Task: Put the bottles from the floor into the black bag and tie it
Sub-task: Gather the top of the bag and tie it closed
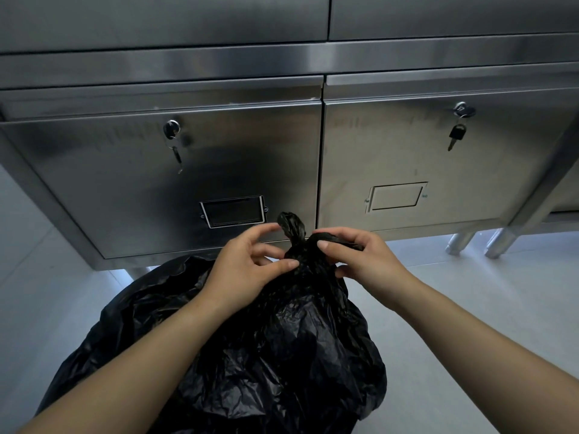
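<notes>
Pinching the black bag (282,355), both hands (247,272) (363,261) hold its twisted neck (292,226) pointing up.

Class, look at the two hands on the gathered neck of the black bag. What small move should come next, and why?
Probably pull the two ends apart to cinch the knot. The left hand pinches the black bag at its gathered neck, the right hand grips one twisted end, and the other end sticks up free, so the knot looks unfinished.

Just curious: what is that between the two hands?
In the head view, the twisted neck of the black bag; the left hand and right hand each grip it.
</notes>
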{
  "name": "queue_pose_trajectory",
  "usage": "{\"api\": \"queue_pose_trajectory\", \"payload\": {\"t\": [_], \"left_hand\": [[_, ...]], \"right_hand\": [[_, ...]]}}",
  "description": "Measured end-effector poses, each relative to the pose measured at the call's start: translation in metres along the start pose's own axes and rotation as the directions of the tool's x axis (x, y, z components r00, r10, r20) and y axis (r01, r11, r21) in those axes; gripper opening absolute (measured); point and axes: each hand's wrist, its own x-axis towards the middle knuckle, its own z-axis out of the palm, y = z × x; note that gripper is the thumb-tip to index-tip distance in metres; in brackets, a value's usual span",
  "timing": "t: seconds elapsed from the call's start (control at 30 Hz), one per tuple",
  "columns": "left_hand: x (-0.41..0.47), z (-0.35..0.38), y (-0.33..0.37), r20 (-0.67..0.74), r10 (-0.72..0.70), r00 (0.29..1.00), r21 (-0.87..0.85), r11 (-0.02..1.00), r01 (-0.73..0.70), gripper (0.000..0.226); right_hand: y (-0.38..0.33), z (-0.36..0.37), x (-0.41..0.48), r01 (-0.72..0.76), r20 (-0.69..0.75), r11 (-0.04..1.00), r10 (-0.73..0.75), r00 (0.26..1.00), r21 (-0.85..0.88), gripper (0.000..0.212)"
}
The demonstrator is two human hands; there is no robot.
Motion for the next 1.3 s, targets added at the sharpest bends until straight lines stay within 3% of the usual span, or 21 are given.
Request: {"api": "queue_pose_trajectory", "payload": {"t": [0.07, 0.23, 0.33, 0.47, 0.57, 0.73, 0.83, 1.0, 1.3], "left_hand": [[-0.001, 0.000, 0.001, 0.045, -0.019, 0.999, -0.011, 1.000, 0.020, 0.054], [-0.005, 0.002, 0.004, 0.139, -0.012, 0.990, 0.040, 0.999, 0.007, 0.036], [-0.006, 0.003, 0.005, 0.176, -0.023, 0.984, 0.010, 1.000, 0.022, 0.029], [-0.006, 0.004, 0.006, 0.108, -0.048, 0.993, -0.016, 0.999, 0.050, 0.016], [-0.007, 0.007, 0.007, 0.143, -0.046, 0.989, -0.028, 0.998, 0.051, 0.019], [-0.006, 0.012, 0.007, 0.081, -0.048, 0.996, -0.068, 0.996, 0.054, 0.016], [-0.007, 0.012, 0.008, 0.094, -0.045, 0.995, -0.077, 0.996, 0.052, 0.028], [-0.007, 0.011, 0.005, 0.064, -0.094, 0.994, -0.089, 0.991, 0.099, 0.010], [-0.007, 0.012, 0.004, 0.022, -0.128, 0.992, -0.036, 0.991, 0.128, 0.016]], "right_hand": [[0.000, 0.000, -0.001, -0.004, 0.080, 1.000, 0.005, 0.997, -0.009, 0.018], [0.002, 0.001, -0.004, 0.011, 0.172, 1.000, -0.015, 0.985, 0.022, 0.020], [0.003, 0.003, -0.002, 0.035, 0.113, 0.998, -0.040, 0.993, 0.043, 0.028], [0.003, 0.005, 0.001, 0.028, 0.045, 0.991, -0.034, 0.998, 0.128, 0.045], [0.004, 0.007, 0.002, 0.026, -0.051, 0.994, -0.021, 0.998, 0.102, 0.050], [0.010, 0.014, 0.002, 0.032, -0.138, 0.999, -0.031, 0.990, 0.003, 0.012], [0.010, 0.018, 0.001, 0.034, -0.117, 0.997, -0.043, 0.992, -0.074, 0.008], [0.004, 0.020, -0.005, 0.039, -0.018, 0.995, -0.041, 0.999, -0.093, 0.024], [-0.002, 0.028, -0.010, 0.100, -0.050, 0.992, -0.103, 0.993, -0.072, 0.057]]}}
